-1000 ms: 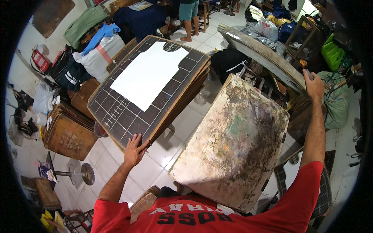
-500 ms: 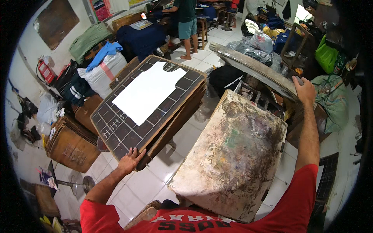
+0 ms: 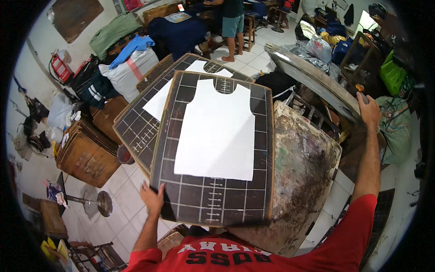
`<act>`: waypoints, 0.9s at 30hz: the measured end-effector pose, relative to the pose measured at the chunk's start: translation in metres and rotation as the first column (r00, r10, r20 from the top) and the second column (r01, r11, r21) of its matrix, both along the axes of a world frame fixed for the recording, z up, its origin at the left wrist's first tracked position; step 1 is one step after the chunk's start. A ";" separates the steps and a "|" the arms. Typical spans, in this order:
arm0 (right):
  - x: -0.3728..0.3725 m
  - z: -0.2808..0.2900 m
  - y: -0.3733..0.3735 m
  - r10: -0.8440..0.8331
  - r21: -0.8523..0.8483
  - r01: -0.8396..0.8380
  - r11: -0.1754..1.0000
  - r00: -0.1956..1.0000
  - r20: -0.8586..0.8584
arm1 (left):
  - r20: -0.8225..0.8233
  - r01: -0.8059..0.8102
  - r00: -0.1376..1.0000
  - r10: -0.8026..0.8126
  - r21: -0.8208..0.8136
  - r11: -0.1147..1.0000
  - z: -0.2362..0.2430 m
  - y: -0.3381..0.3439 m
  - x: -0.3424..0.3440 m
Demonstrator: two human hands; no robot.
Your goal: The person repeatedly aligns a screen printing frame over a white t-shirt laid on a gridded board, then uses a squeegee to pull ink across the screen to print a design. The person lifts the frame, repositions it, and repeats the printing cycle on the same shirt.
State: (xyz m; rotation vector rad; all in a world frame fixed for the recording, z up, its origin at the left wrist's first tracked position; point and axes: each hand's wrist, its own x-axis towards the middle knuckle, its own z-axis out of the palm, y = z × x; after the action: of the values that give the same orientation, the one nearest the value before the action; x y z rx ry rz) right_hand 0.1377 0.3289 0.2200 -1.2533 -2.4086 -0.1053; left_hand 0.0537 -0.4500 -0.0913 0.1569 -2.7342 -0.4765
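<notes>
My left hand [image 3: 153, 198] is closed on the lower left edge of a dark board [image 3: 190, 201] marked with a white grid. A white sleeveless cloth panel [image 3: 215, 136] lies flat on this board. Behind and left, partly covered, a similar gridded board [image 3: 136, 122] carries another white panel [image 3: 156, 103]. My right hand [image 3: 370, 111] is closed on the near end of a worn, tilted-up flat frame [image 3: 317, 81]. A stained, paint-crusted tabletop [image 3: 299, 177] slopes below the frame, with the held board over its left part.
A person [image 3: 232, 27] in teal shorts stands at the back. Bundles, a white sack [image 3: 129, 75] and leaning brown boards [image 3: 86, 156] crowd the left. Plastic bags [image 3: 319, 47], a green bag [image 3: 392, 75] and a pale green sack [image 3: 394, 131] stand right. A round-based metal stand [image 3: 104, 204] is lower left.
A gridded board with a white panel has come off the left stack and moved right over the stained tabletop, my left hand on it. Another board shows beneath. My right hand stays on the frame.
</notes>
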 end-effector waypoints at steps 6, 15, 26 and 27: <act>-0.002 0.000 -0.002 -0.025 0.115 0.033 0.993 0.997 -0.070 | 0.306 -0.240 0.937 0.167 0.219 0.946 -0.023 -0.016 0.024; 0.005 -0.018 0.007 -0.014 0.131 0.021 0.991 0.999 -0.052 | 0.246 0.153 0.959 -0.139 -0.035 0.988 -0.002 0.032 -0.014; 0.006 -0.020 -0.001 0.103 0.194 -0.068 0.979 0.979 -0.178 | 0.605 0.583 0.512 -0.609 0.276 0.764 -0.068 0.118 0.029; 0.007 -0.013 -0.004 0.109 0.142 -0.078 0.987 0.968 -0.227 | 0.608 0.585 0.512 -0.608 0.272 0.764 -0.068 0.119 0.030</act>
State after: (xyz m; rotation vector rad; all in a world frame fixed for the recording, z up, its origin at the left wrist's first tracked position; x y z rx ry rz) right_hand 0.1443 0.3247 0.2068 -1.0297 -2.2143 -0.0824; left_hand 0.0840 -0.3305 -0.1596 -0.8291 -3.4605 -0.7655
